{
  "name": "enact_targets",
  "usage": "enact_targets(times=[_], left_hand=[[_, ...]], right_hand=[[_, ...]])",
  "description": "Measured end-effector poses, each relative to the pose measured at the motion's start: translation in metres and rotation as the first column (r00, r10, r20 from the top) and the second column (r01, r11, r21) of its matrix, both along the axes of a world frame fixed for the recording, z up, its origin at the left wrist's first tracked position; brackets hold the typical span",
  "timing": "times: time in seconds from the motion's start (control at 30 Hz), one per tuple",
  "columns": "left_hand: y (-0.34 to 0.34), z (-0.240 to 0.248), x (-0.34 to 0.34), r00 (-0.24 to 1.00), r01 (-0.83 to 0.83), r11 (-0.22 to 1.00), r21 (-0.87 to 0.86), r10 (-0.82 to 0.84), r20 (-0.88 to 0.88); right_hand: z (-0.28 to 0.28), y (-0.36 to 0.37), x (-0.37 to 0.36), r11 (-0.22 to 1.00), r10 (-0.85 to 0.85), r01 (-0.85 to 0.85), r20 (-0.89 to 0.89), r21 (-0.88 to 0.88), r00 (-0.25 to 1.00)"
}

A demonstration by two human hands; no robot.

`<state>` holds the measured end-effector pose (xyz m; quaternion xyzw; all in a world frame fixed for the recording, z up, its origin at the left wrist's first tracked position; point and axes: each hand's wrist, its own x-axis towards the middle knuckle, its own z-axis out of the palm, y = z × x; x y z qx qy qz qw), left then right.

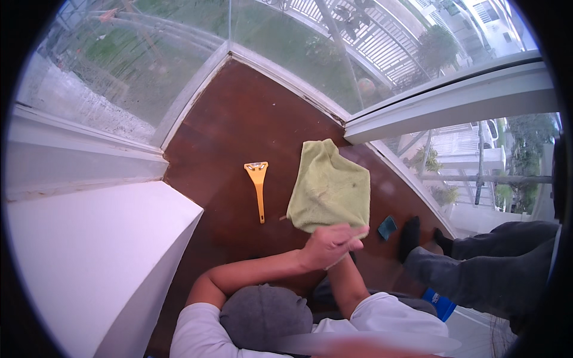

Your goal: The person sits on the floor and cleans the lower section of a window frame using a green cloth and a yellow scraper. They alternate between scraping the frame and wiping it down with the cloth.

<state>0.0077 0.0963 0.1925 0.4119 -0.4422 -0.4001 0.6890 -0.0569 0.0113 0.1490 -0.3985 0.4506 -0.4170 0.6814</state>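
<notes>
A pale green cloth (pixel 331 185) lies spread on the brown floor in front of me. At its near edge my left hand (pixel 322 246) reaches across, its fingers stretched toward the right and slightly blurred. My right hand (pixel 356 244) is mostly covered by the left one, beside the cloth's near right corner. Its fingers are hidden, so whether it grips the cloth does not show. Left of the cloth lies a yellow-orange scraper (pixel 258 190), its wide head pointing away from me. A small dark teal pad (pixel 387 228) rests to the right of my hands.
Glass panels with white frames (pixel 286 77) border the reddish-brown floor (pixel 221 125). A white slanted panel (pixel 101 232) stands at the left. Another person's legs (pixel 477 268) in dark trousers reach in from the right. A blue item (pixel 439 304) is near my right arm.
</notes>
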Motion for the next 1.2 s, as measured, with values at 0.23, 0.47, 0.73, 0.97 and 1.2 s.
enact_targets(times=[0.23, 0.47, 0.73, 0.97, 1.2], left_hand=[[-0.001, 0.013, 0.024, 0.985, 0.057, 0.933, -0.355, 0.007, 0.175], [0.004, 0.008, 0.008, 0.911, 0.403, 0.831, -0.383, -0.326, 0.251], [0.000, 0.003, 0.040, 0.962, -0.045, 0.963, -0.267, 0.114, 0.249], [0.013, -0.096, 0.141, 0.544, -0.824, 0.526, 0.210, 0.632, 0.552], [0.045, -0.177, 0.179, 0.018, -0.969, 0.233, -0.087, 0.416, 0.909]], right_hand=[[0.001, 0.016, -0.014, 1.000, -0.012, 0.012, -0.055, -0.003, 0.998], [-0.002, 0.020, -0.027, 0.999, -0.023, 0.018, -0.126, -0.043, 0.992], [0.002, 0.004, -0.044, 0.988, -0.034, -0.010, -0.274, -0.156, 0.961], [0.007, -0.037, -0.062, 0.907, -0.143, -0.112, -0.546, -0.407, 0.826], [-0.042, -0.082, -0.011, 0.796, -0.222, -0.319, -0.738, -0.514, 0.637]])
